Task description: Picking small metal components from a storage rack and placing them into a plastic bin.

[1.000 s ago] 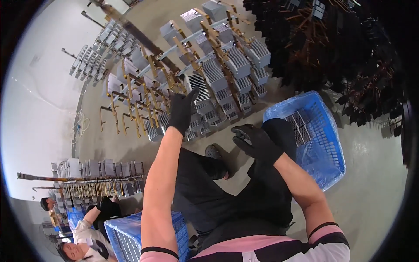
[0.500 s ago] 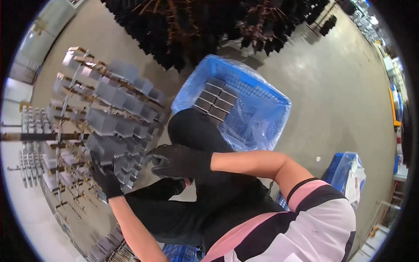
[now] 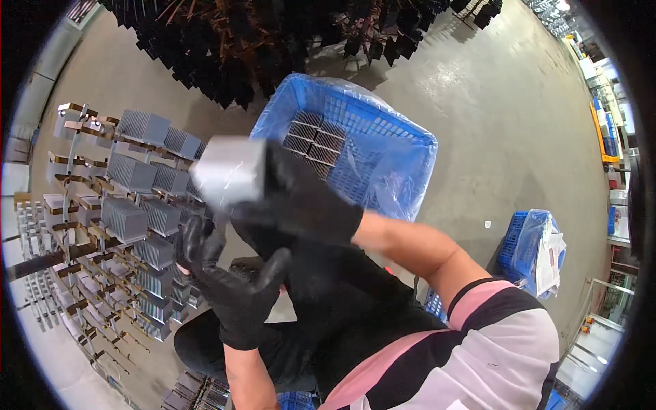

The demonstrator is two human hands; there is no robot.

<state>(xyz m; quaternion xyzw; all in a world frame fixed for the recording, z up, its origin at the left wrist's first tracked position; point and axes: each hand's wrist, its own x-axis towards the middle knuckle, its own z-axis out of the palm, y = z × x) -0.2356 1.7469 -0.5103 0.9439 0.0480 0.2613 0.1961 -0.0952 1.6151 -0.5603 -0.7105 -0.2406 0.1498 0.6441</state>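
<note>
My right hand (image 3: 301, 198), in a black glove, is closed round a silver-grey block-shaped heat sink (image 3: 229, 171), smeared by motion. It holds the block up between the hanging rack and the blue crate, smooth side showing. Below it my left hand (image 3: 232, 290), also gloved in black, is open and empty with thumb and fingers spread. Finned grey heat sinks (image 3: 124, 217) hang in rows on the rack (image 3: 66, 171) to the left. Inside the plastic-lined blue crate (image 3: 393, 117), more heat sinks (image 3: 316, 141) lie packed together at the left side.
Black parts (image 3: 253, 41) hang thickly on a rack at the far side. At right stands a smaller blue crate (image 3: 514, 242) with plastic and white sheets on it. More racked parts (image 3: 195, 391) show at the lower edge. My knees are close under my hands.
My left hand has come away from the rack toward the middle and opened. My right hand, previously without a block, has risen and now holds a heat sink. The view has shifted somewhat.
</note>
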